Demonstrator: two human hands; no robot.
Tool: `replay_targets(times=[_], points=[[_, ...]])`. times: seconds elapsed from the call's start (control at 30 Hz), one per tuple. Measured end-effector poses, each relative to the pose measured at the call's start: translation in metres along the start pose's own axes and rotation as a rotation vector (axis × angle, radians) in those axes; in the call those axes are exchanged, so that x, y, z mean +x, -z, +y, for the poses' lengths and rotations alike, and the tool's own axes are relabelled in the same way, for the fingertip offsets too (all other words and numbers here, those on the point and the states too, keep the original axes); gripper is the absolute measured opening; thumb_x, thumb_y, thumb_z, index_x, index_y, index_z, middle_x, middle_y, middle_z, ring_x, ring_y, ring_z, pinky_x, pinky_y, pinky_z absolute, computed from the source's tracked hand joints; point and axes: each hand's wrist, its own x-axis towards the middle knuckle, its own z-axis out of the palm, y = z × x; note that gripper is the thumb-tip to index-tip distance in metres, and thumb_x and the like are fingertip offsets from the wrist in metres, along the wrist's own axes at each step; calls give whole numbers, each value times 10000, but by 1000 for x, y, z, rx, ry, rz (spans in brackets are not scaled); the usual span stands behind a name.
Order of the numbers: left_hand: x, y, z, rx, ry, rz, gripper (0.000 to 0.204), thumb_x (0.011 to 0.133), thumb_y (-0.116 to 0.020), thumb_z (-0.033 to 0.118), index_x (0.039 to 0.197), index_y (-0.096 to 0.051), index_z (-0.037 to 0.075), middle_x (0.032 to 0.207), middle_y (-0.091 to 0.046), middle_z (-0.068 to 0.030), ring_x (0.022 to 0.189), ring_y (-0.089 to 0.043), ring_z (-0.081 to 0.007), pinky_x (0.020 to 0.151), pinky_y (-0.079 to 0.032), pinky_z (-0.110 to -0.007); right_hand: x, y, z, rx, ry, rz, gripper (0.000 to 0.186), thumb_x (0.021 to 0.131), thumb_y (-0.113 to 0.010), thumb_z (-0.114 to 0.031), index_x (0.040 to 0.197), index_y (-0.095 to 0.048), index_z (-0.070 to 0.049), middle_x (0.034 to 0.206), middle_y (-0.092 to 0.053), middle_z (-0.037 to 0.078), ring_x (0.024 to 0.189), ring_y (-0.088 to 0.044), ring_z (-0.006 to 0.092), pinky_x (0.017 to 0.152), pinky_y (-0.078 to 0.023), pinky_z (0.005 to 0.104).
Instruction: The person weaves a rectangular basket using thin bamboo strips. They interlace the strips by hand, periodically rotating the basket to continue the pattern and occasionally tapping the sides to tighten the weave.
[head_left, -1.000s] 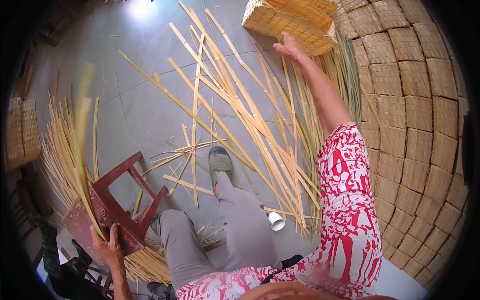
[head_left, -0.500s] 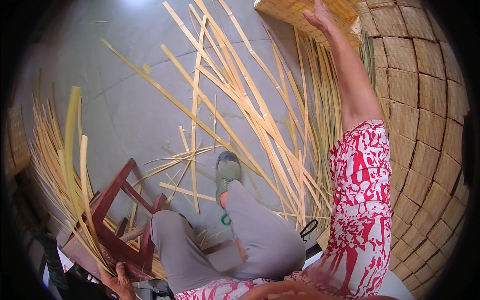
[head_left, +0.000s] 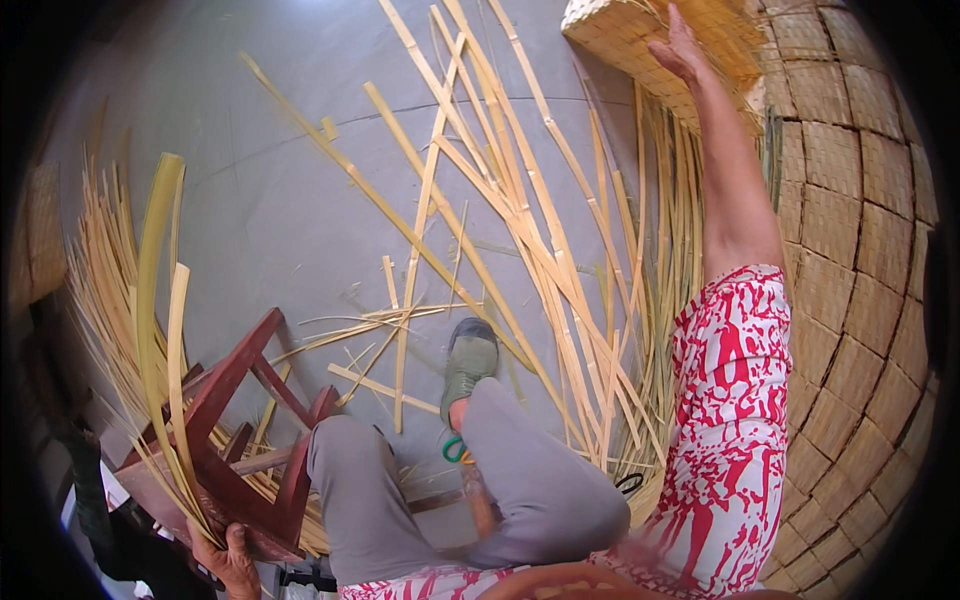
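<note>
At the lower left, my left hand [head_left: 231, 566] is closed around the gathered lower ends of long bamboo strips [head_left: 160, 330], beside the edge of a dark red wooden stool [head_left: 235, 485] lying tipped over. The strips fan upward from it, two of them wide. My right arm stretches far forward to the upper right. There my right hand [head_left: 680, 47] has its fingers straight, holding nothing that I can see. It is over or against a woven bamboo box-like piece [head_left: 625, 40]; whether it touches cannot be made out.
Loose bamboo strips [head_left: 530, 215] lie crossed on the grey floor [head_left: 270, 200], with short scraps near my shoe [head_left: 471, 360]. A bundle of thin greenish strips [head_left: 680, 200] runs beside my right arm. Stacked woven bamboo pieces [head_left: 835, 230] form a wall on the right.
The view has shifted, so the floor, strips and woven box appear farther right. My right hand stays stretched out by the box, and my left hand keeps its grip on the strips.
</note>
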Motion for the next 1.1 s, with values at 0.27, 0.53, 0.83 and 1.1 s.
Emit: replay_targets(times=[0.27, 0.53, 0.83, 1.1], points=[[-9, 2, -4, 63, -15, 85, 443, 896, -809, 243, 1218, -633, -6, 838, -592, -9, 705, -536, -126, 637, -479, -293, -38, 29, -66, -320, -178, -329, 330, 918, -654, -352, 1176, -746, -167, 1312, -638, 140, 1189, -647, 393, 936, -547, 545], [16, -54, -9, 73, -431, 243, 389, 829, -838, 414, 929, -666, 79, 771, -626, -128, 658, -639, -348, 573, -499, -412, -56, 60, 43, -99, -4, -275, 359, 885, -729, -364, 1104, -739, -79, 1024, -735, 184, 984, -691, 376, 843, -524, 478], [-54, -106, -20, -24, -552, 538, 435, 901, -736, 517, 886, -605, 102, 746, -621, -145, 684, -653, -375, 562, -493, -444, -87, 155, -138, 559, 352, -24, 376, 966, -686, -365, 1106, -690, -16, 981, -722, 159, 910, -659, 296, 792, -504, 406], [-267, -60, -72, -313, -637, 480, 290, 954, -742, 327, 899, -593, 83, 688, -566, -140, 635, -619, -364, 555, -467, -428, -170, 287, -326, 729, 925, 248, 220, 879, -656, 2, 1094, -614, 22, 1003, -585, 192, 933, -567, 386, 825, -491, 395]])
